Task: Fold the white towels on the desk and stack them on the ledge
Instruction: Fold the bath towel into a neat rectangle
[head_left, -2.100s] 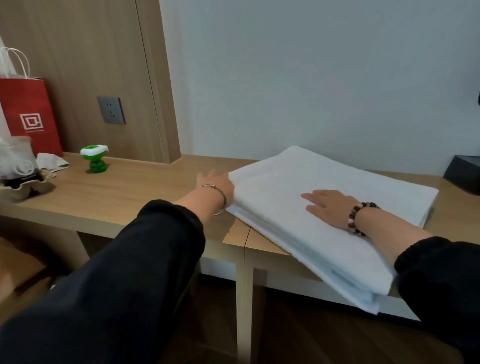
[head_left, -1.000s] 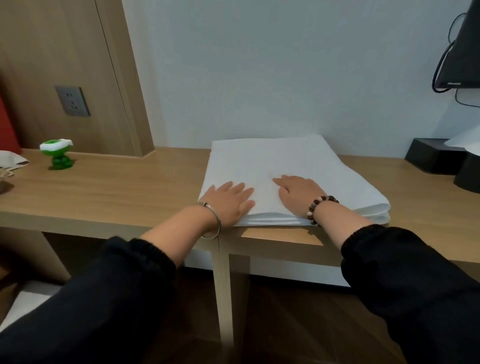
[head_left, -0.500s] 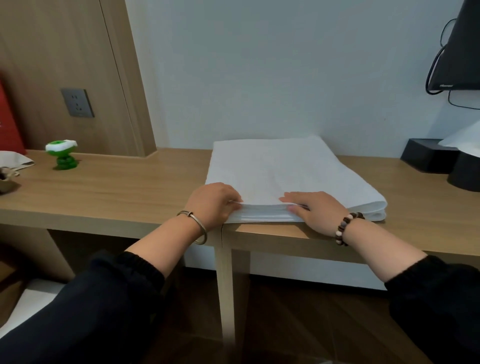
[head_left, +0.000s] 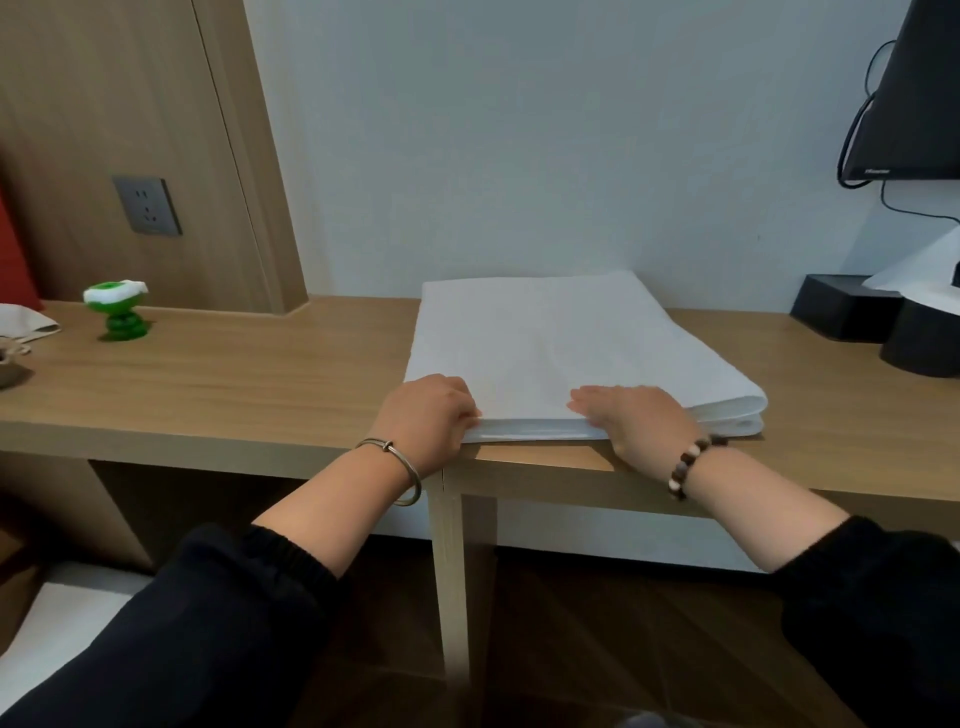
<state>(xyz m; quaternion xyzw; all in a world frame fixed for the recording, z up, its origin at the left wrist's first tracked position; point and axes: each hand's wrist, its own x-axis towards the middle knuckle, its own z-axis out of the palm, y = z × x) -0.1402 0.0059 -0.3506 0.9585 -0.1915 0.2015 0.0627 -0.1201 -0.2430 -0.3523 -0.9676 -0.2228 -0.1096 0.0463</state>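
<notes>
A folded white towel (head_left: 561, 338) lies in several layers on the wooden desk (head_left: 234, 384), its near edge close to the desk's front. My left hand (head_left: 428, 415) has its fingers curled round the towel's near left corner. My right hand (head_left: 634, 421) grips the near edge further right, fingers lying on the top layer and the thumb hidden below. Both sleeves are black; a bangle is on the left wrist and a bead bracelet on the right.
A green toy (head_left: 118, 312) stands at the desk's far left below a wall socket (head_left: 147, 205). Black boxes (head_left: 841, 306) and a white sheet sit at the right under a monitor (head_left: 914, 104). A desk leg (head_left: 457, 571) stands below my hands.
The towel was turned square to the desk edge. Both hands slid from lying flat on top back to its near edge and closed on it.
</notes>
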